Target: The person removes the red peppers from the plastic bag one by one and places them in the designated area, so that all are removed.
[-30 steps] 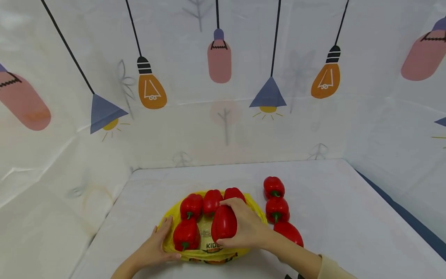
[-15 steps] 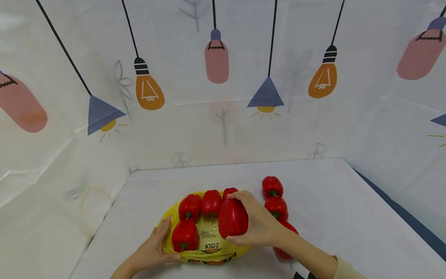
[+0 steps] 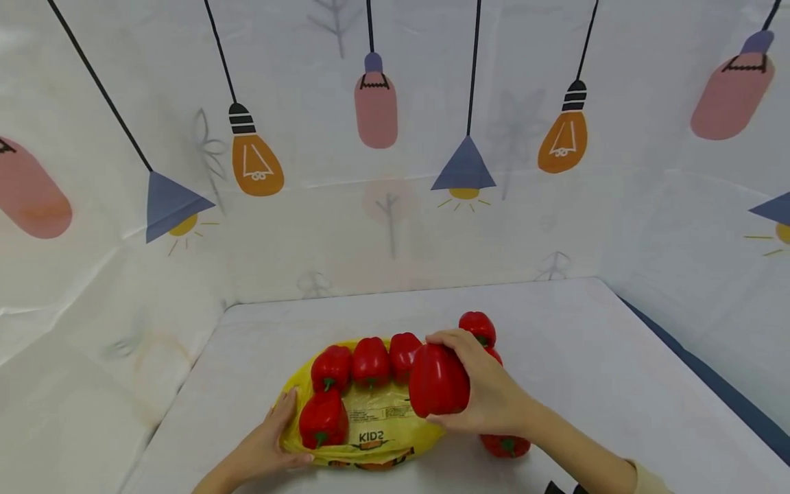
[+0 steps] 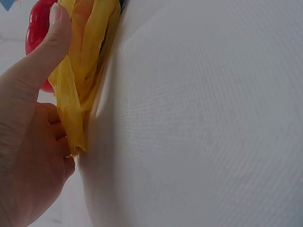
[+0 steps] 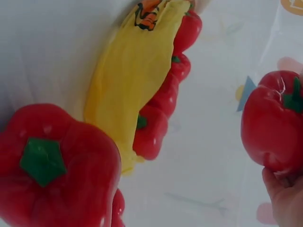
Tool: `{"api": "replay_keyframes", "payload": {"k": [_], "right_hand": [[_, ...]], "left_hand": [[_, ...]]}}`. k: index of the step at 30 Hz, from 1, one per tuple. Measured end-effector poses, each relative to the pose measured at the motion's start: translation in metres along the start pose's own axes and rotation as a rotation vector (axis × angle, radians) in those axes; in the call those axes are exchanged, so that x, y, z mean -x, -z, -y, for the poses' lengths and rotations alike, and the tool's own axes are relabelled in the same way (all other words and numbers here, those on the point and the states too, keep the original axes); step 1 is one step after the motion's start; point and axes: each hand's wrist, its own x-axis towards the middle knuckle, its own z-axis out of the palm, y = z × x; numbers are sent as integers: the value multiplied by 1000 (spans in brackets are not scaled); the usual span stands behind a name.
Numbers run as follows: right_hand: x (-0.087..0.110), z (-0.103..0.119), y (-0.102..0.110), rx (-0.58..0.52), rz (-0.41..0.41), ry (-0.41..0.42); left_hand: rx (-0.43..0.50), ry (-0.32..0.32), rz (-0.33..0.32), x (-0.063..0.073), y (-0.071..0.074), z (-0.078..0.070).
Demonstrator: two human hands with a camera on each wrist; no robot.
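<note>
A yellow plastic bag (image 3: 395, 429), its mouth spread wide, lies on the table with several red bell peppers (image 3: 324, 418) along its left and back sides. My left hand (image 3: 271, 436) holds the bag's left edge; in the left wrist view the thumb (image 4: 49, 47) lies along the yellow plastic and the other fingers bend against it. My right hand (image 3: 494, 394) grips another bell pepper (image 3: 438, 381), raised over the bag's right edge. That pepper (image 5: 272, 123) shows its green stem in the right wrist view. My hand covers part of the pepper row behind it.
Right of the bag, a row of red bell peppers stands on the white table (image 3: 617, 384), from a back one (image 3: 477, 328) to a front one (image 3: 506, 446). A patterned white sheet (image 3: 395, 206) hangs behind the table. A dark object (image 3: 555, 488) shows at the bottom edge.
My right hand has carried the bell pepper rightward from above the bag's middle to its right edge. The left hand stays at the bag. The head view has shifted slightly.
</note>
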Motion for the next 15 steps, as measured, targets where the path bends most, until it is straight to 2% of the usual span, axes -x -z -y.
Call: {"api": "replay_keyframes", "payload": {"k": [15], "right_hand": [[9, -1, 31, 22, -46, 23]], "left_hand": [[8, 4, 32, 1, 1, 1]]}}
